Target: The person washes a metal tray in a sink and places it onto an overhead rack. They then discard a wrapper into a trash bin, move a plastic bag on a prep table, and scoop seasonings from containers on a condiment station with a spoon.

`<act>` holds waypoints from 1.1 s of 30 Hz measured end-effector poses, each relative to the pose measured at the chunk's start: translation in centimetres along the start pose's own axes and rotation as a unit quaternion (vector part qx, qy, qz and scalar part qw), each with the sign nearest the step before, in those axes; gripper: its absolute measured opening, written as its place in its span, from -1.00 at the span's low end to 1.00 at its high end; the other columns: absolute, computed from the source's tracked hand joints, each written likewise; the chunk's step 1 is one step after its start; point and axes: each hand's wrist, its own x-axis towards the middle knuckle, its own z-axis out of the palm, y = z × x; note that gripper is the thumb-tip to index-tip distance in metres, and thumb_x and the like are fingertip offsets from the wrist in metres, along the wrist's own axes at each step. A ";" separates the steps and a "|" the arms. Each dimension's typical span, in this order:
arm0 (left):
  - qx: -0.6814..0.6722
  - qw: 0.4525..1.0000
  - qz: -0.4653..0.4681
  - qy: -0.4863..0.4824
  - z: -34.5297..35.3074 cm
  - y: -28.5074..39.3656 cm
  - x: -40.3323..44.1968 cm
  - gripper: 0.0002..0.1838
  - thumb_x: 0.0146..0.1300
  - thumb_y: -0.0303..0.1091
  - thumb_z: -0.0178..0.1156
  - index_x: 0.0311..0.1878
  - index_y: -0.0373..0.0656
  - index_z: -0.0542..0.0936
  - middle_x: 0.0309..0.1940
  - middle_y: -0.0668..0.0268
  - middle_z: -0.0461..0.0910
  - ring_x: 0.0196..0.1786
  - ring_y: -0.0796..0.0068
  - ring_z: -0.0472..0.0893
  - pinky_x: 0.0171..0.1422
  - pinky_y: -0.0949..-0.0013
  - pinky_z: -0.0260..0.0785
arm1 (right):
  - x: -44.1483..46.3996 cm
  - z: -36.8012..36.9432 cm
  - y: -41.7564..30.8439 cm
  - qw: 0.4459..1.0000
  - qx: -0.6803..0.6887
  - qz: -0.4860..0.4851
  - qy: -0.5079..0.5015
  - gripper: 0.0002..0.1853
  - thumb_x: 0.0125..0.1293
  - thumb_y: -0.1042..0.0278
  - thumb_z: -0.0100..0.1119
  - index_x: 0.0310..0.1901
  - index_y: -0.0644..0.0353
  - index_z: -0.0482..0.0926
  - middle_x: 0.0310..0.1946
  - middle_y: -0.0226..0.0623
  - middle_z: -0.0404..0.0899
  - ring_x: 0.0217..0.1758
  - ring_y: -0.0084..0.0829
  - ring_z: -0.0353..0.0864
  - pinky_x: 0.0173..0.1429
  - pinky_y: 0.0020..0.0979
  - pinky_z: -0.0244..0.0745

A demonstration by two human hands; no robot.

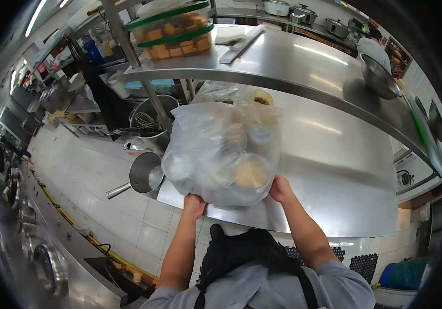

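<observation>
A large translucent plastic bag [205, 149] full of containers lies on the steel table [334, 175], close to its front left edge. Through the film a round tan item [252, 172] and a whitish lid [260, 134] show faintly. At the bag's lower left corner my left hand [195, 204] is closed on the plastic. My right hand [281, 189] grips the bag's lower right side, its fingers partly hidden by the bag. Behind the bag sits a bowl with brown food [263, 97].
A saucepan [146, 172] is at the table's left edge, by a pot with a whisk [146, 119]. The raised steel shelf [303, 54] carries green-lidded containers [174, 33] and a metal bowl [379, 77]. Another person [374, 49] stands at the back right.
</observation>
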 end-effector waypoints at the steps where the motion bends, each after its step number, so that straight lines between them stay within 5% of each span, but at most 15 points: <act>1: -0.015 0.999 -0.011 -0.048 -1.2 -1.0 1.8 -0.60 0.46 -0.21 -0.10 0.28 -0.13 0.34 0.22 0.26 0.43 0.21 0.26 0.46 0.24 0.10 0.38 | -0.4 0.2 -0.3 1.000 0.005 -0.015 0.004 -0.59 0.43 0.20 -0.13 0.18 0.28 0.41 0.11 -0.14 0.50 0.18 -0.23 0.46 0.33 -0.20 0.30; 4: -0.172 0.976 -0.108 -0.078 -2.9 -2.4 4.3 -0.49 0.43 -0.02 -0.08 0.28 -0.15 0.37 0.26 0.23 0.42 0.25 0.21 0.43 0.32 0.06 0.32 | -3.5 2.5 -0.8 0.997 0.056 -0.047 0.010 -0.58 0.44 0.21 -0.15 0.19 0.30 0.40 0.15 -0.10 0.49 0.23 -0.19 0.45 0.37 -0.15 0.28; 10: -0.261 0.940 -0.174 -0.135 -3.8 0.2 3.2 -0.41 0.35 0.06 -0.02 0.31 -0.13 0.38 0.29 0.20 0.40 0.33 0.12 0.36 0.43 -0.04 0.17 | -6.9 3.6 1.5 0.978 0.171 -0.107 0.044 -0.56 0.47 0.17 -0.18 0.22 0.29 0.39 0.16 -0.08 0.49 0.25 -0.19 0.45 0.38 -0.11 0.28; 15: -0.167 0.963 -0.143 -0.153 -6.9 1.9 1.4 -0.44 0.32 -0.04 0.03 0.30 -0.15 0.38 0.31 0.22 0.39 0.36 0.11 0.32 0.48 -0.03 0.06 | -8.4 3.0 1.2 0.967 0.198 -0.150 0.064 -0.57 0.47 0.18 -0.18 0.20 0.31 0.39 0.13 -0.09 0.51 0.22 -0.20 0.48 0.36 -0.11 0.32; 21: -0.228 0.954 -0.070 -0.184 -13.2 8.4 -3.2 -0.43 0.26 -0.33 0.08 0.35 -0.19 0.31 0.34 0.16 0.35 0.43 0.12 0.25 0.49 -0.07 0.02 | -10.1 -4.8 -1.2 0.964 0.162 -0.189 0.098 -0.60 0.40 0.19 0.01 0.10 0.35 0.44 0.03 -0.04 0.56 0.10 -0.21 0.58 0.22 -0.18 0.49; 23: 0.015 0.969 0.067 -0.236 -13.9 14.1 -5.8 -0.45 0.21 -0.40 0.15 0.30 -0.22 0.35 0.28 0.13 0.41 0.35 0.12 0.35 0.43 -0.06 0.13 | -11.2 -4.9 -2.0 0.967 0.096 -0.209 0.114 -0.65 0.40 0.21 0.03 0.04 0.33 0.45 -0.01 -0.08 0.57 0.06 -0.24 0.59 0.17 -0.21 0.52; 27: 0.190 0.906 0.229 -0.301 -13.6 21.7 -7.3 -0.65 0.27 -0.46 0.16 0.11 -0.30 0.45 0.03 0.18 0.56 0.11 0.25 0.53 0.29 0.11 0.31 | -13.2 -2.2 -3.1 0.969 0.035 -0.225 0.091 -0.76 0.39 0.24 0.08 -0.12 0.27 0.47 -0.11 -0.17 0.59 -0.07 -0.35 0.61 0.03 -0.29 0.58; 29: 0.331 0.897 0.264 -0.126 -10.0 25.3 -9.1 -0.71 0.33 -0.42 0.13 0.07 -0.30 0.47 -0.08 0.18 0.59 0.05 0.38 0.56 0.24 0.28 0.36 | -14.4 -0.4 -3.9 0.968 0.045 -0.236 0.072 -0.74 0.39 0.24 0.08 -0.09 0.29 0.46 -0.11 -0.18 0.59 -0.10 -0.36 0.61 0.03 -0.29 0.57; 31: 0.394 0.871 0.295 0.002 -1.9 27.7 -11.2 -0.80 0.36 -0.47 0.05 -0.02 -0.33 0.53 -0.29 0.33 0.58 -0.24 0.60 0.51 -0.08 0.49 0.36 | -14.9 -0.6 -4.0 0.967 0.053 -0.244 0.051 -0.72 0.39 0.24 0.08 -0.06 0.31 0.45 -0.12 -0.18 0.59 -0.12 -0.36 0.60 0.02 -0.30 0.56; 33: 0.473 0.777 0.415 0.029 1.8 28.2 -10.5 -0.63 0.45 -0.34 -0.02 0.25 -0.22 0.33 0.05 0.20 0.47 0.07 0.50 0.47 0.18 0.41 0.29 | -14.6 -1.8 -3.6 0.980 -0.042 -0.184 0.064 -0.66 0.37 0.26 0.11 0.07 0.26 0.38 -0.12 -0.22 0.57 -0.13 -0.41 0.58 -0.06 -0.32 0.52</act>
